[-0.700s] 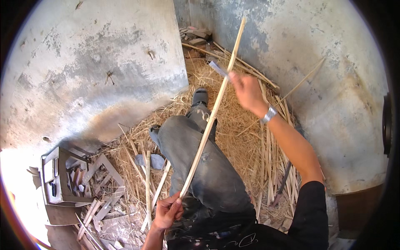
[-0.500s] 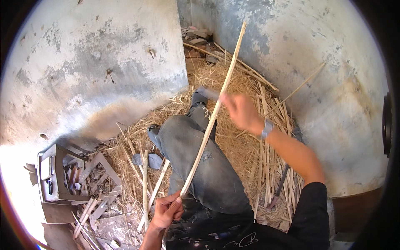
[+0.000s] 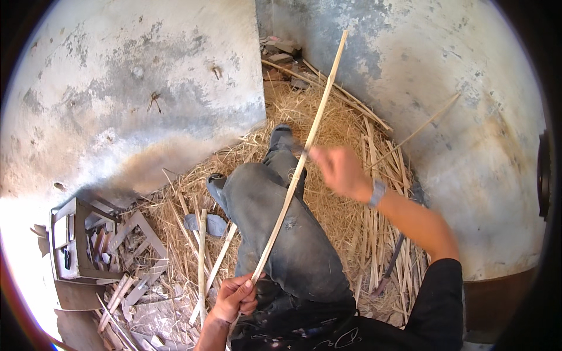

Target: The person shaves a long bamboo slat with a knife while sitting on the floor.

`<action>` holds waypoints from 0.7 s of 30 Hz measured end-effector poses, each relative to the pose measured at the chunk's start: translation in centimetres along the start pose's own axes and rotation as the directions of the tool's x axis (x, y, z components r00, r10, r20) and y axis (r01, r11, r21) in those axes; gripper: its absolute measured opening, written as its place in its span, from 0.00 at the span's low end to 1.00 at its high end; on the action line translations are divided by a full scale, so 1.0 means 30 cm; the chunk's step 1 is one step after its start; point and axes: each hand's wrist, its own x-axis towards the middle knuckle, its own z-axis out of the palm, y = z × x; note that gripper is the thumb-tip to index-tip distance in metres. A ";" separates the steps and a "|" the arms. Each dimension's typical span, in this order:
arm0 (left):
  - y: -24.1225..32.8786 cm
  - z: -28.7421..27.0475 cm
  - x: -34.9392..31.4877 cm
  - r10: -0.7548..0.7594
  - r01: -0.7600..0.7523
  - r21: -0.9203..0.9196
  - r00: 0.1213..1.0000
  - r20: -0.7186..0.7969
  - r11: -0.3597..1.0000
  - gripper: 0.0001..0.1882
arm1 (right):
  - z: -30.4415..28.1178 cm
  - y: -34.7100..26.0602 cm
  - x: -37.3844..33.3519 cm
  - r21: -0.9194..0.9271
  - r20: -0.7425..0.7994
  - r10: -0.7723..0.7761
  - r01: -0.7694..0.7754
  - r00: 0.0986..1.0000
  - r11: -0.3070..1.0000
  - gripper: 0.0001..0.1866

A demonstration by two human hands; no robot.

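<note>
A long, pale split-wood strip (image 3: pixel 291 190) slants across my lap, its far end raised toward the corner. My left hand (image 3: pixel 235 297) is closed round its near end, with the thumb on top. Beside the strip's upper half is my right hand (image 3: pixel 341 169), closed and wearing a grey wristwatch (image 3: pixel 377 193). It grips a knife (image 3: pixel 302 150), whose blade is smeared by motion and lies across the strip; its handle is hidden in the fist. Whether the edge touches the wood I cannot tell.
Straw-like shavings (image 3: pixel 293 108) cover the floor round my legs. Long strips (image 3: pixel 374 234) and a dark rod (image 3: pixel 393 260) lie to the right. At left stand a broken wooden frame (image 3: pixel 82 245) and scrap wood. A worn wall (image 3: pixel 175 76) is ahead; another curves along the right.
My right hand has moved slightly down and toward me along the strip, and the knife with it. My left hand keeps its hold on the near end.
</note>
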 end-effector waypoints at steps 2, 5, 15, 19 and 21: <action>-0.015 -0.011 0.002 0.043 -0.043 0.008 0.999 0.026 0.999 0.21 | -0.004 -0.039 -0.027 -0.028 0.039 -0.107 0.108 0.994 0.994 0.35; -0.010 -0.043 -0.002 0.030 -0.029 -0.012 0.998 0.060 1.000 0.21 | -0.071 0.035 0.069 -0.144 -0.068 0.035 -0.044 0.997 0.989 0.34; -0.022 -0.001 0.018 0.144 -0.144 0.112 0.990 0.009 0.983 0.20 | 0.003 -0.194 -0.115 -0.109 0.041 -0.204 0.208 0.978 0.972 0.28; -0.018 0.021 0.026 0.281 -0.227 0.423 0.957 -0.071 0.877 0.20 | -0.084 0.019 0.019 -0.103 0.000 0.084 -0.084 0.996 0.991 0.28; 0.008 0.046 0.056 0.347 -0.232 0.584 0.934 -0.091 0.778 0.20 | -0.108 0.077 0.053 -0.103 -0.121 0.153 -0.165 0.981 0.981 0.28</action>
